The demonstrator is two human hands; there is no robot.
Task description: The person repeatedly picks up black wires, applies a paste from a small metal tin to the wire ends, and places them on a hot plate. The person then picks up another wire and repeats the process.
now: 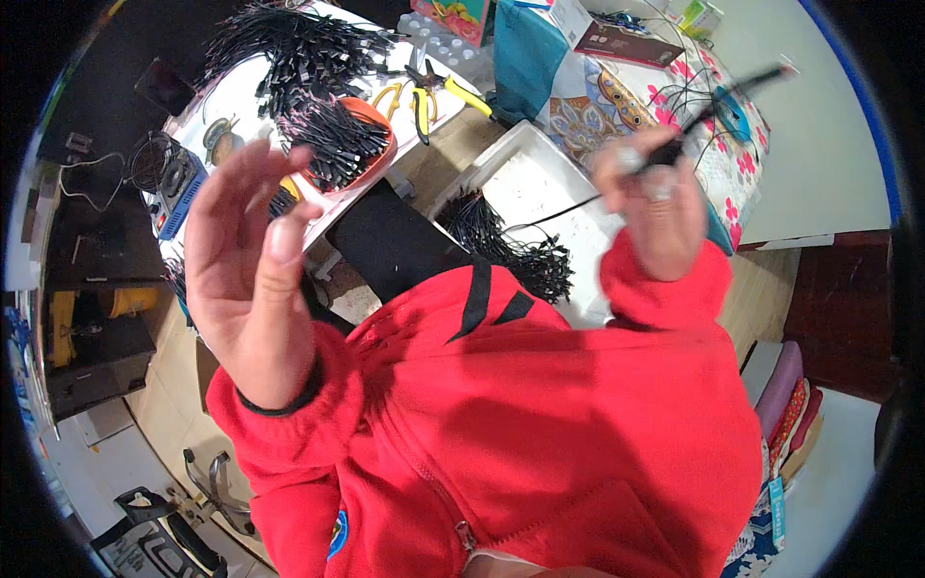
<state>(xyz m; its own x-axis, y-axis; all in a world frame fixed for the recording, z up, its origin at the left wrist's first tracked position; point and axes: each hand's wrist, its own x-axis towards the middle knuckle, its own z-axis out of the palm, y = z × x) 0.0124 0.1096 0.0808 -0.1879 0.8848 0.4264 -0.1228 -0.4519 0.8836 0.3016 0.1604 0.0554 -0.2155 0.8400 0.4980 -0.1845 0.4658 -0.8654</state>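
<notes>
A thin black cable (718,106) is being pinched in the grip of the right hand (650,197), raised above a white tray (540,178); its blurred end is probably a connector. The left hand (246,250) is being held up with its grip spread, nothing in it. A bundle of black cables (501,246) is lying in the tray, and more are being kept in an orange basket (371,164) on the counter (241,91) beside yellow-handled pliers (438,96).

One head-worn fisheye view looks steeply down, close over the person's red jacket (540,424) and raised hands
</notes>
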